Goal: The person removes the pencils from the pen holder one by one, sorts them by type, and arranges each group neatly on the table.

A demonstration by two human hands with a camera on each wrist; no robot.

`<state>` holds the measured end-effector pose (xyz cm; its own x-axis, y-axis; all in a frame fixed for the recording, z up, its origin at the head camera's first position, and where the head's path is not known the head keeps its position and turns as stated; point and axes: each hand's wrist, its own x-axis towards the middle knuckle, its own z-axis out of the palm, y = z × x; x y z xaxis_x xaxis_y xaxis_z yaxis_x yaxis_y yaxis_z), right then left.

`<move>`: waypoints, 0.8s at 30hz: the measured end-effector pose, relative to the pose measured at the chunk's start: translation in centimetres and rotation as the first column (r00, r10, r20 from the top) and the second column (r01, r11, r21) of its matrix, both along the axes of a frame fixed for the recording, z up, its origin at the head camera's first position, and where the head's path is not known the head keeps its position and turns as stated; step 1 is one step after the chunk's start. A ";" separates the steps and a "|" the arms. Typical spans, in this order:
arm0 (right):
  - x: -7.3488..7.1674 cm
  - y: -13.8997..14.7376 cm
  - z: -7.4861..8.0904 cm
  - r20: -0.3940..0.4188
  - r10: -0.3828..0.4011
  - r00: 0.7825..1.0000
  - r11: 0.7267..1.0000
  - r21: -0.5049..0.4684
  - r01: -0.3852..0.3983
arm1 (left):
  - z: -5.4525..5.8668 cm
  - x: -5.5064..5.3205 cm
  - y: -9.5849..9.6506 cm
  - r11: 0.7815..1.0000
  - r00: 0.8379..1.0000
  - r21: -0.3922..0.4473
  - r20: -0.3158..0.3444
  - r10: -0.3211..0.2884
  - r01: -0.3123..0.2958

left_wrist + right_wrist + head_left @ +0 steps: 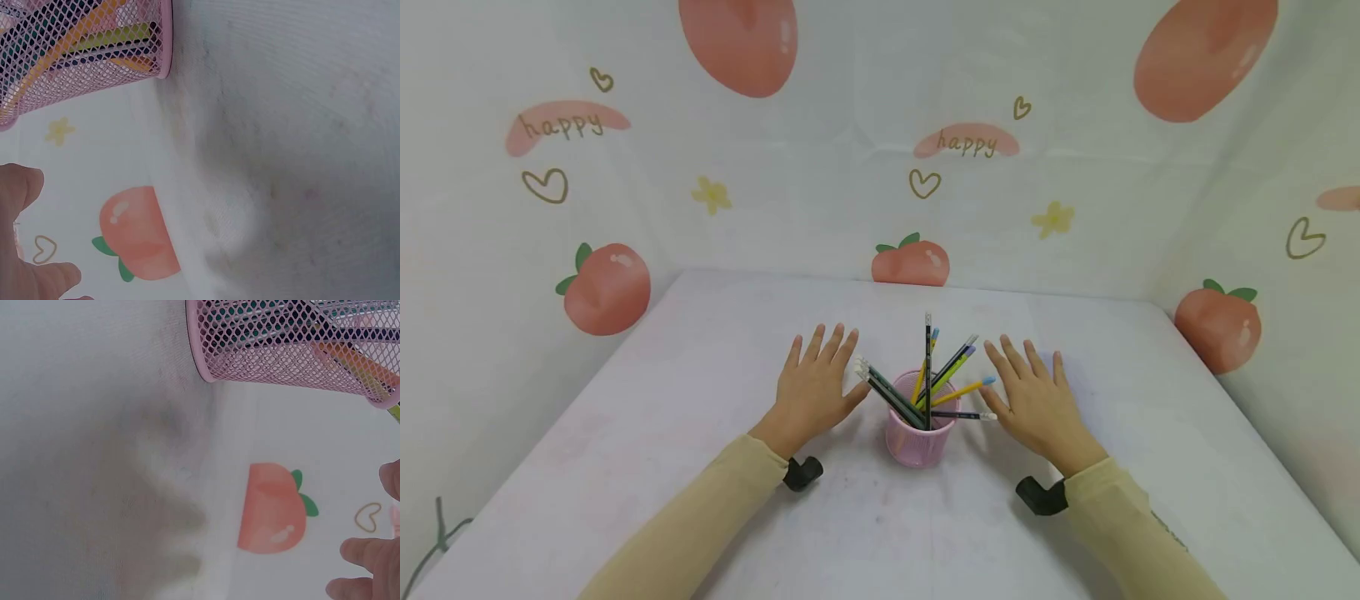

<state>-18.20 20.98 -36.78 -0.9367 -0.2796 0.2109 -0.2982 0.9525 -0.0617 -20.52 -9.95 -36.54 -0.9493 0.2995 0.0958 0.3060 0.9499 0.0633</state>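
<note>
Head: sleeves (pixel 700 517) lay closest, black mounts (pixel 805 473) at the wrists. Left hand (pixel 812 387) and right hand (pixel 1037 408) both had fingers straight and spread, backs up, gripping nothing. Cup (pixel 917 450) stood upright on the table (pixel 880 542) between them, so rightward of the left hand, leftward of the right. Both thumbs were near its rim, gaps about even; couldn't tell which hand was nearer. Pencils (pixel 928 367) fanned out of it, some ends leaning close to each thumb; touch or no touch couldn't be told.

Left wrist: cup wall in the upper left corner, pencils showing through mesh. Fingers at lower left, apart from the cup. Printed peach (pixel 139 234) on the backdrop (pixel 87 165).

Right wrist: cup at upper right, fingers at the right edge below it, parted, clear of the mesh. Printed heart (pixel 367 517) just beside them.
</note>
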 end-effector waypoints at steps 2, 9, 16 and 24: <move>0.0 0.0 0.1 0.000 -0.001 1.000 1.000 -0.001 0.001 | 0.0 0.0 0.0 1.000 1.000 0.004 0.002 -0.001 0.001; 0.1 0.0 0.3 0.020 -0.003 1.000 1.000 0.001 0.003 | 0.0 0.0 -0.1 1.000 1.000 0.001 0.007 -0.002 0.002; 0.1 -0.1 0.2 0.020 -0.009 1.000 1.000 0.013 0.009 | -0.1 0.0 -0.1 1.000 1.000 0.007 0.004 -0.009 0.009; 0.3 -0.2 0.2 0.046 -0.001 0.999 1.000 0.002 0.001 | -0.2 0.1 -0.2 1.000 1.000 0.006 0.012 -0.010 0.010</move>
<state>-17.91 20.80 -36.61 -0.9456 -0.2791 0.1670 -0.2942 0.9529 -0.0736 -20.38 -10.20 -36.73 -0.9472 0.3087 0.0862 0.3151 0.9463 0.0729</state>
